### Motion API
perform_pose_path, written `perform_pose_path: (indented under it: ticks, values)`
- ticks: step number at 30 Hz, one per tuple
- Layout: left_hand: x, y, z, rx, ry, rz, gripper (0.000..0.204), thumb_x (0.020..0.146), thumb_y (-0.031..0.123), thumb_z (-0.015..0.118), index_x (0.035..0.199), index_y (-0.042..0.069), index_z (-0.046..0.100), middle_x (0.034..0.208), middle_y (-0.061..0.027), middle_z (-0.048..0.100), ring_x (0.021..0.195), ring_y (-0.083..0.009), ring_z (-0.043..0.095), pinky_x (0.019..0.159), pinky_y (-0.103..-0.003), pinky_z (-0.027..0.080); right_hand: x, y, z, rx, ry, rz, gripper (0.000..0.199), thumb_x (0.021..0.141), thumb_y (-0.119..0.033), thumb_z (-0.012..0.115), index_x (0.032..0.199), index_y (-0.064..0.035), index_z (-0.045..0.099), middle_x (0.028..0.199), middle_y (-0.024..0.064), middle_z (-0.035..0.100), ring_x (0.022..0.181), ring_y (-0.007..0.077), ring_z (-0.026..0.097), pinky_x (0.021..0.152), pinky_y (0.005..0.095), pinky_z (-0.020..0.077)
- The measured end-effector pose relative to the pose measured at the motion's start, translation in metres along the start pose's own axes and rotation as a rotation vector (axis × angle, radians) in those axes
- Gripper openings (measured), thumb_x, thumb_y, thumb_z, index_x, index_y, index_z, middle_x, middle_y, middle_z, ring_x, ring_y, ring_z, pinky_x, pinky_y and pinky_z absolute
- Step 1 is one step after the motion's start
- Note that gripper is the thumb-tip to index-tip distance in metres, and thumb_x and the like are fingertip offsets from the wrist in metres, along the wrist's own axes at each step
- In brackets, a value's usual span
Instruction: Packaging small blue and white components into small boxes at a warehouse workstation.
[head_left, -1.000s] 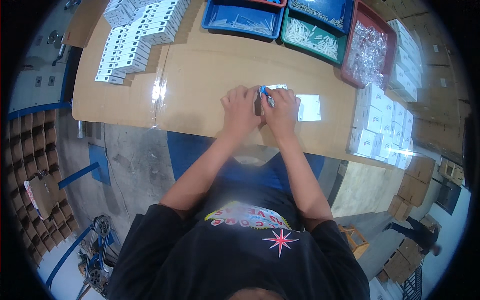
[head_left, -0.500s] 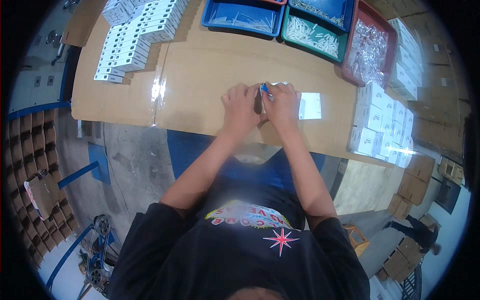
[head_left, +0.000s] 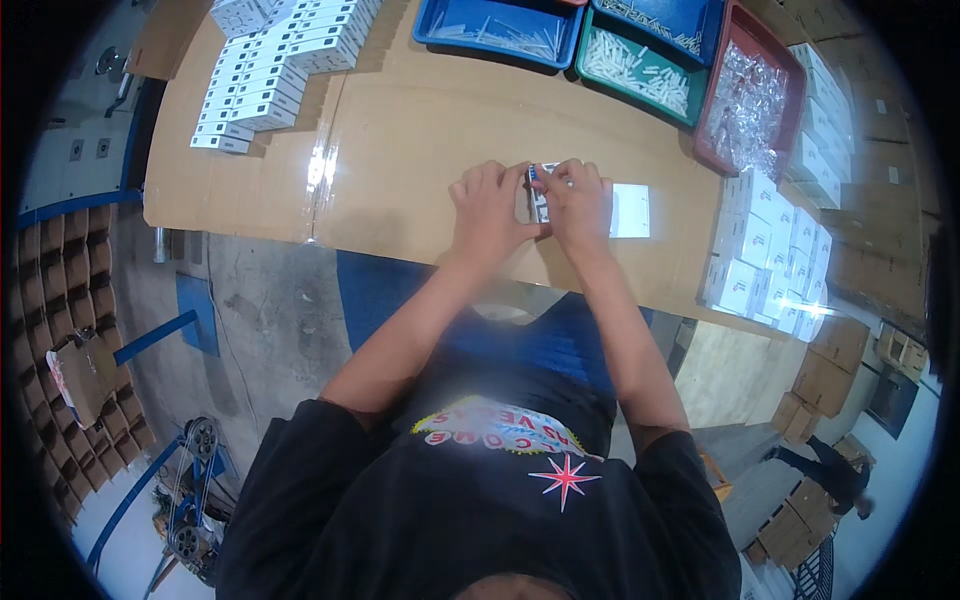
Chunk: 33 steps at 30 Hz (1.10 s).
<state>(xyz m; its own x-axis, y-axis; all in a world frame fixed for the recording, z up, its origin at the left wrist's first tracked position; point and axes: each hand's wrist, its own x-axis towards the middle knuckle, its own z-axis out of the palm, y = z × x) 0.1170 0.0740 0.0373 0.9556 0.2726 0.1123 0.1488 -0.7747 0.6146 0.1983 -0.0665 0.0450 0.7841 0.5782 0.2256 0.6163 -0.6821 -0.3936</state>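
Both hands meet over a small white box (head_left: 541, 208) on the cardboard-topped table. My left hand (head_left: 487, 218) curls round the box's left side, its thumb along the near edge. Over the box's right part, my right hand (head_left: 580, 212) bends down with thumb and fingertips closed together. A small bluish bit shows at those fingertips, too little to name. Dark marks are visible on the part of the box between the hands. A flat white panel (head_left: 630, 211) sticks out to the right of my right hand; the hand hides whether it joins the box.
Stacked white boxes stand at the far left (head_left: 270, 85) and right (head_left: 760, 245). Along the far edge are a blue tray (head_left: 480, 52) of clear sticks, a green tray (head_left: 655, 112) of white plugs and a red tray (head_left: 703, 150) of clear packets. A person (head_left: 835, 470) is in the right background.
Both hands and the box have shifted slightly right in the picture. More of the box's marked part shows between the hands, and less of the blue bit at my right fingertips.
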Motion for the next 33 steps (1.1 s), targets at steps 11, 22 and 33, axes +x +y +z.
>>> perform_pose_path:
  ticks: [11,22,33]
  values:
    - [-0.003,0.001,0.002,0.034,0.013,0.027,0.085,0.063,0.042,0.094,0.137,0.017,0.063,0.116,-0.0074,0.056,0.113,-0.0297,0.051,0.097,-0.045,0.035,-0.005,-0.006,-0.023,0.014,-0.001,-0.069,0.033,0.096,-0.029,0.068,0.125,-0.0153,0.077,0.111,0.0060,0.062,0.104,0.0243,0.058,0.085,0.0414,0.0385]
    - [-0.002,-0.001,-0.002,0.091,-0.005,0.047,0.090,0.068,0.058,0.091,0.142,0.017,0.061,0.116,-0.0082,0.054,0.114,-0.0278,0.048,0.099,-0.044,0.032,-0.049,0.064,-0.066,-0.020,-0.060,0.703,0.062,0.081,-0.033,0.089,0.127,0.0026,0.066,0.115,0.0201,0.068,0.107,0.0367,0.067,0.092,0.0464,0.0533]
    - [-0.004,-0.002,-0.004,0.024,-0.030,0.049,0.088,0.069,0.049,0.091,0.145,0.017,0.058,0.118,-0.0080,0.054,0.117,-0.0277,0.048,0.099,-0.045,0.031,-0.036,0.053,-0.069,1.239,0.163,0.738,0.012,0.100,-0.004,0.066,0.110,0.0001,0.061,0.125,0.0122,0.069,0.108,0.0187,0.069,0.097,0.0387,0.0574]
